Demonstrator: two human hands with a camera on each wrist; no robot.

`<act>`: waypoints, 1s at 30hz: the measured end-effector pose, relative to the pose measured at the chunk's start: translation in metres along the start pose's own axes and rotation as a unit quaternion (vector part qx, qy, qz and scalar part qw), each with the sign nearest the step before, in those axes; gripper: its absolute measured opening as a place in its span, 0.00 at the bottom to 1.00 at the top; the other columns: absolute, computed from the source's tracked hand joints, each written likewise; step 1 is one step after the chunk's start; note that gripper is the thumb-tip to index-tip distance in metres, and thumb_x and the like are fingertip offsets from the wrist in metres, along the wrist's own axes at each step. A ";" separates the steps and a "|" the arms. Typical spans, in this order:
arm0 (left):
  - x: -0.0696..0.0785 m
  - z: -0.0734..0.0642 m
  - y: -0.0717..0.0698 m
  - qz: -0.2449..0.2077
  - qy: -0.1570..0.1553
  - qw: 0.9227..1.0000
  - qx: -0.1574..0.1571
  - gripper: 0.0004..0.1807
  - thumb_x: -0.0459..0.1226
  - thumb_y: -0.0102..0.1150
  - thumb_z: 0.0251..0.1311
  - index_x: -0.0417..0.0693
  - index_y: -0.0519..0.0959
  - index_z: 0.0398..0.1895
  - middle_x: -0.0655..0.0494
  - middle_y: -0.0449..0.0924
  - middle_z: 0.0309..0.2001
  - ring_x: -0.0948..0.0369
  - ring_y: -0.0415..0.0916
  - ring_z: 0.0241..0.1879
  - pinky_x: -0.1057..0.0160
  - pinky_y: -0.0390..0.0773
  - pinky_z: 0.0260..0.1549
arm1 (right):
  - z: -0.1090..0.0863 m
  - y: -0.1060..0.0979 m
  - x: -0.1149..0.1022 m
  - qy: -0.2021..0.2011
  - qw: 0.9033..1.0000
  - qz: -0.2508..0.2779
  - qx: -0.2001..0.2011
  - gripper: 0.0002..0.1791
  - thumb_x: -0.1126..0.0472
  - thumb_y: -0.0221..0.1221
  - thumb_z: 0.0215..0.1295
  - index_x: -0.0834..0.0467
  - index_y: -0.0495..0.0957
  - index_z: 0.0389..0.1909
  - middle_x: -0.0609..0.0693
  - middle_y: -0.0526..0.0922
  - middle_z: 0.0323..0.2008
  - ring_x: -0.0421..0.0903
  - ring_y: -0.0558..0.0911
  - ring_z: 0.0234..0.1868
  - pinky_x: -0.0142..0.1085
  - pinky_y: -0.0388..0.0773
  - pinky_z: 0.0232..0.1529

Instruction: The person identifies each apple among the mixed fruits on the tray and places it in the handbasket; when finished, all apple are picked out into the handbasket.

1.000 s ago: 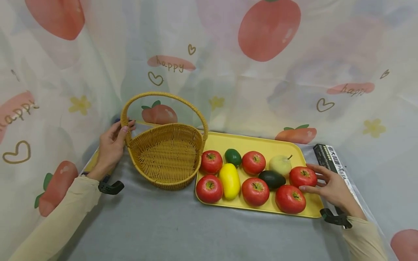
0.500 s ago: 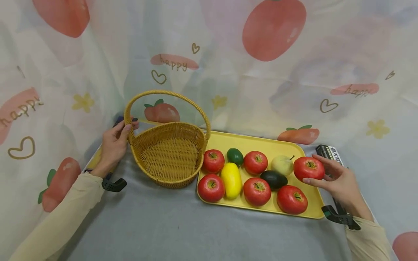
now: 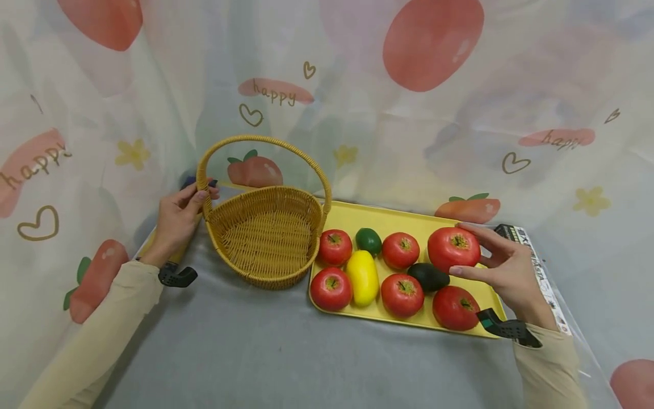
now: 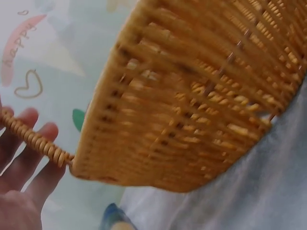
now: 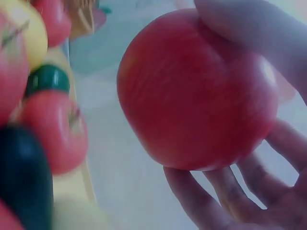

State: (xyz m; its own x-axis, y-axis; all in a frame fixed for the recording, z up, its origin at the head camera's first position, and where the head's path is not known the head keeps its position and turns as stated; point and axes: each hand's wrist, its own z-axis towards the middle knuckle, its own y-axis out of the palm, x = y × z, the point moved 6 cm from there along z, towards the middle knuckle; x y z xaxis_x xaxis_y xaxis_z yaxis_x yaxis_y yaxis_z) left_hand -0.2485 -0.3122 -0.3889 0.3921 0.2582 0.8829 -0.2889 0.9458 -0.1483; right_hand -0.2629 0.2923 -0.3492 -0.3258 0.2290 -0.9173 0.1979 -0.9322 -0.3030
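A red apple (image 3: 452,250) is gripped between the thumb and fingers of my right hand (image 3: 503,267), raised above the right part of the yellow tray (image 3: 409,217). It fills much of the right wrist view, where my fingers (image 5: 225,191) wrap its far side. My left hand (image 3: 177,220) holds the left end of the handle of the wicker basket (image 3: 268,244). In the left wrist view the fingers curve round the wound handle (image 4: 36,139). The basket's inside shows only bare weave. The pear on the tray is hidden behind the lifted apple in the head view.
The tray carries several more red apples (image 3: 402,295), a yellow mango-like fruit (image 3: 363,278), a small green fruit (image 3: 368,242) and a dark avocado-like fruit (image 3: 428,276). A printed box (image 3: 541,278) lies right of the tray. Patterned curtain (image 3: 357,119) hangs behind the grey-covered table (image 3: 276,352).
My right hand has taken hold of the rightmost apple, lifted it off the tray and carried it left over the pear. My left hand stays on the basket handle.
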 end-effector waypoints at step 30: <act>-0.006 0.002 -0.004 0.024 -0.002 1.000 -0.007 0.19 0.39 0.56 0.80 0.42 0.82 0.67 0.64 0.91 0.47 0.67 0.87 0.52 0.73 0.85 0.48 | 0.055 0.195 -0.034 -0.036 0.985 0.092 -0.144 0.38 0.61 0.82 0.52 0.56 0.83 0.66 0.50 0.88 0.59 0.50 0.90 0.53 0.42 0.89 0.53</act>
State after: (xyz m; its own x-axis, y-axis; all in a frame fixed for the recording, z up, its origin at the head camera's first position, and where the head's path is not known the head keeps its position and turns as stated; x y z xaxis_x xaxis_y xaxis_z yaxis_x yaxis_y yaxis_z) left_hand -0.2519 -0.3176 -0.3926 0.3743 0.3034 0.8763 -0.2961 0.9346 -0.1971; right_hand -0.2640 0.0874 -0.3630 -0.3236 0.0338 -0.9456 0.5109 -0.8349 -0.2047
